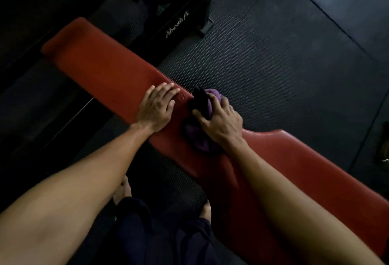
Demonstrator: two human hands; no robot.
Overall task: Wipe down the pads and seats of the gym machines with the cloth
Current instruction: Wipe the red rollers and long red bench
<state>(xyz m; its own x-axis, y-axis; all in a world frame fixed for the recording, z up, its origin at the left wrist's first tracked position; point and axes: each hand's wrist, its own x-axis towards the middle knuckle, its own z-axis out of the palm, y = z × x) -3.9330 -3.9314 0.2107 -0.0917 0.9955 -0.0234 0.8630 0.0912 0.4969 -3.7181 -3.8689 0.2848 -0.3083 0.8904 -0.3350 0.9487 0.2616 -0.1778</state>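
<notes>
Our right hand (221, 123) hides much of the cloth (202, 144); the pad (109, 71) is cut off at 4 o'clock.

The pad (105, 68) was deep red, the cloth (201, 142) purple with a black part, the floor mats (263, 64) black with fine dots, and the black frame (162, 18) bore white script lettering (177, 25).

Black rubber floor mats (284, 58) with a fine dimpled texture fill the centre and right of the frame, crossed diagonally by straight seams (328, 15). At upper centre stands a black machine frame (168, 18) with white script lettering (177, 26), too blurred to read. The light is dim, and the upper left lies in deep shadow.
</notes>
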